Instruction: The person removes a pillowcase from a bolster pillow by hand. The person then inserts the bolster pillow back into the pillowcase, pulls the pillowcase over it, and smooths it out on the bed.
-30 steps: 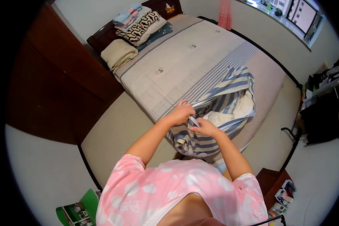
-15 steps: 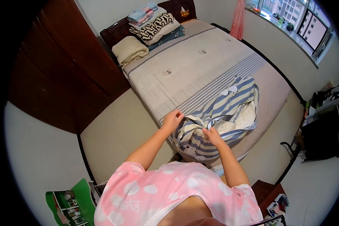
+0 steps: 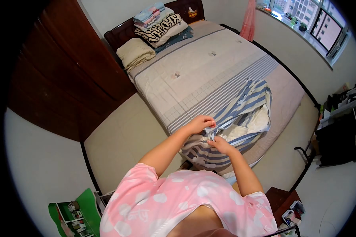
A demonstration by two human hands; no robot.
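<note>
A blue-and-white striped cover [image 3: 241,106] lies bunched at the near corner of the bed, with white fabric [image 3: 260,117] showing inside its opening. My left hand [image 3: 201,124] is closed on the cover's edge, just above and left of my other hand. Fingers and thumb of my right hand [image 3: 220,145] pinch a gathered bit of the same striped edge. The two hands are close together but apart, and the small piece of cloth between them is too small to make out well.
The bed [image 3: 186,87] stretches away from me, with folded bedding [image 3: 158,29] and a cream folded quilt [image 3: 135,53] by the headboard. A dark wardrobe [image 3: 63,71] stands left. A green shelf [image 3: 87,209] is at lower left, a black-covered object [image 3: 340,136] at right.
My left hand moved off to the left, then came back right beside my right hand. The striped edge between them has been pulled and regathered. The view has tilted slightly since the first frame.
</note>
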